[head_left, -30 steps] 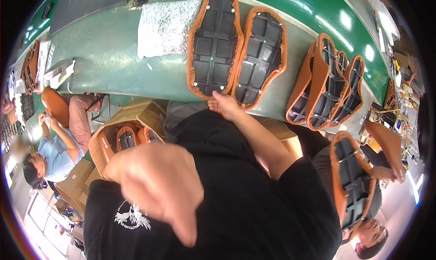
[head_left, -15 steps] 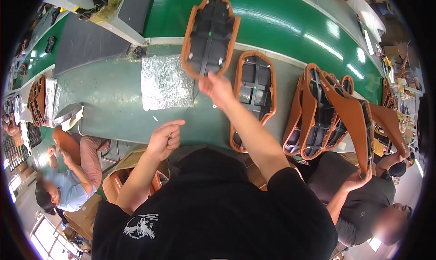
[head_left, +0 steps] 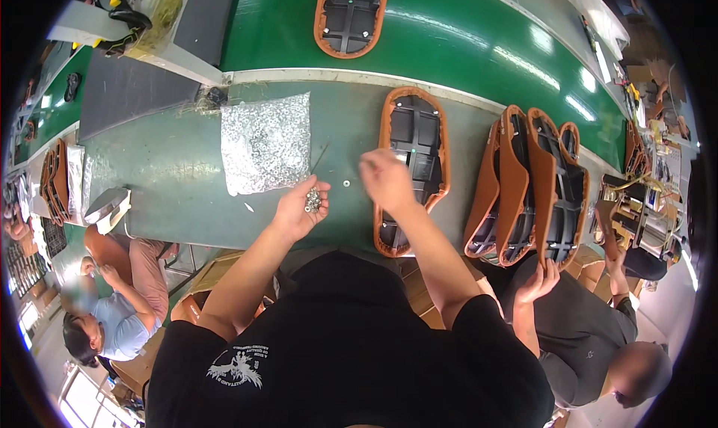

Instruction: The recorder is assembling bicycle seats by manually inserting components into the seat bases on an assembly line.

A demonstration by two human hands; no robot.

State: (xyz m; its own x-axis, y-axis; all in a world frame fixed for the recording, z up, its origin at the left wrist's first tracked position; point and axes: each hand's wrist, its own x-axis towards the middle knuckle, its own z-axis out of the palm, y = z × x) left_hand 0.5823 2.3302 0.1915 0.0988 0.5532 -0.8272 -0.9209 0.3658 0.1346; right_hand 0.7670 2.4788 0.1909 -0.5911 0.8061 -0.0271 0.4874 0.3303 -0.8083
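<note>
Cupped palm up, my left hand (head_left: 303,207) holds a small heap of metal nuts (head_left: 313,199). My right hand (head_left: 387,180) hovers at the left edge of a long brown-covered panel (head_left: 415,140) with a black ribbed back. Its fingers are bent and smeared by motion, so what they hold, if anything, does not show. A similar panel (head_left: 350,13) lies farther off on the green belt, cut by the frame's upper edge. Between my hands one small nut (head_left: 346,183) lies on the table. A clear bag full of small metal parts (head_left: 265,144) rests beyond my left hand.
More brown panels (head_left: 516,185) stand leaning together at the right, where a co-worker's hand (head_left: 540,280) touches one. A thin rod (head_left: 321,155) lies beside the bag. At the far left sits another person (head_left: 123,308). A metal post (head_left: 179,58) rises at the back left.
My right hand has let go of the panel, which now lies on the belt, and has come back nearer. My left hand has turned palm up, showing the nuts. The co-worker's panel has moved left.
</note>
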